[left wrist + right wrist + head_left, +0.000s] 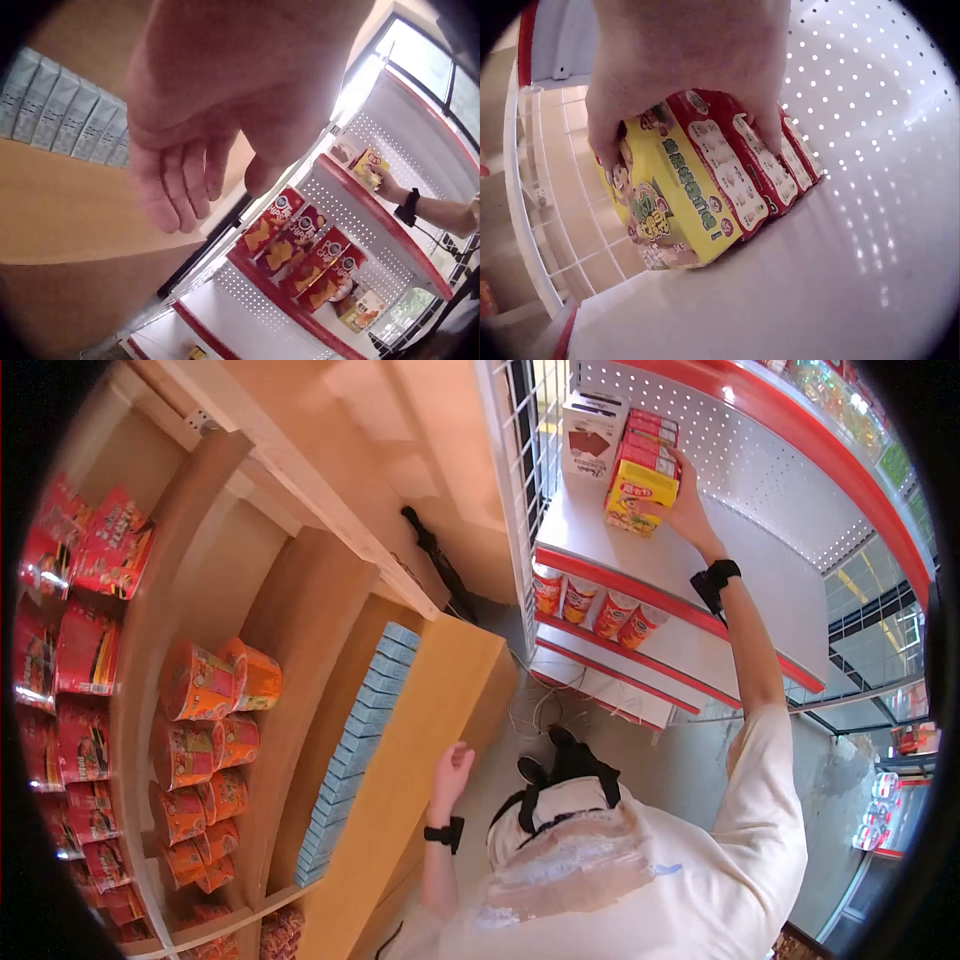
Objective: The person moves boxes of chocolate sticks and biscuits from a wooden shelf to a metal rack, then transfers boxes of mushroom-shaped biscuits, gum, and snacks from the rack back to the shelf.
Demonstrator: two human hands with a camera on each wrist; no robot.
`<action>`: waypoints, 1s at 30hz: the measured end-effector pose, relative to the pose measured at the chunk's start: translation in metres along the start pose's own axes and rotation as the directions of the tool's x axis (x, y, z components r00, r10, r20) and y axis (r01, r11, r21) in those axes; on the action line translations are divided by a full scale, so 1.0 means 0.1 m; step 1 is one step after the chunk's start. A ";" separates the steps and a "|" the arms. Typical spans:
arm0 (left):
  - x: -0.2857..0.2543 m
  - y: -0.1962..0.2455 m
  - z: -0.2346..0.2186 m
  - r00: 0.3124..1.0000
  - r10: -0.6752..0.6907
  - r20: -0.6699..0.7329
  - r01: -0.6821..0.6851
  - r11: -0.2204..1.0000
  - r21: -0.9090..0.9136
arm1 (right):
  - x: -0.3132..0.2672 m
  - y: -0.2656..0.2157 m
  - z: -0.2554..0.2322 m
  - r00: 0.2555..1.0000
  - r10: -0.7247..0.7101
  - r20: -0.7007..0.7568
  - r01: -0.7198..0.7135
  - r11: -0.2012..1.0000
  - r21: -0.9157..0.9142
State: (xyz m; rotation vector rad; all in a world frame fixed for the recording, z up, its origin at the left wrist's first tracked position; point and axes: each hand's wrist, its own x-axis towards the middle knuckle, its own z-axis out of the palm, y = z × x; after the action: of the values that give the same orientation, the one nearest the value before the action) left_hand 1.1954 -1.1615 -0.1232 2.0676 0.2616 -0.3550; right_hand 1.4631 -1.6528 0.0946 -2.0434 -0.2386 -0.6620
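Observation:
My right hand (682,510) grips a row of small boxes on the white shelf, a yellow box (640,488) in front and red boxes (652,435) behind it. In the right wrist view the thumb and fingers press on both sides of the yellow box (679,187) and the red boxes (731,157). A white box (592,440) stands just left of the row. My left hand (453,770) hangs near the wooden cabinet with its fingers loosely bent and nothing in it; the left wrist view shows this hand (217,105) close up.
Red chip bags (324,270) stand on the shelf below. Light blue boxes (350,750) line the wooden cabinet (410,730) on the left, with orange cups (200,685) and red packets (85,740) further left. An umbrella (437,560) leans in the corner.

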 end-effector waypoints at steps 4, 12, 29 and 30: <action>0.27 0.71 0.01 0.987 0.163 0.007 -0.162 0.983 -0.082 | 0.10 0.14 -0.12 1.000 0.003 0.027 -0.004 0.999 0.048; 0.68 2.35 0.21 0.761 0.644 -0.076 -0.648 0.761 -0.041 | -0.14 -0.59 -0.37 0.979 0.017 0.205 -0.079 0.952 0.297; 1.06 3.22 0.63 0.616 0.788 0.008 -0.603 0.478 -0.639 | -0.39 -1.20 0.13 0.804 -0.024 0.594 -0.273 0.873 0.405; 1.03 3.19 0.62 0.614 0.789 0.012 -0.602 0.477 -0.641 | -0.36 -1.24 0.11 0.782 -0.046 0.622 -0.231 0.905 0.357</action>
State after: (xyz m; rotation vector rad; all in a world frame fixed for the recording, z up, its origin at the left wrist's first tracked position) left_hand 1.3872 -1.3694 0.0680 1.2944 -0.6352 -0.0447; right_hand 1.3846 -1.5736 0.1615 -1.7687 -0.6017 0.1587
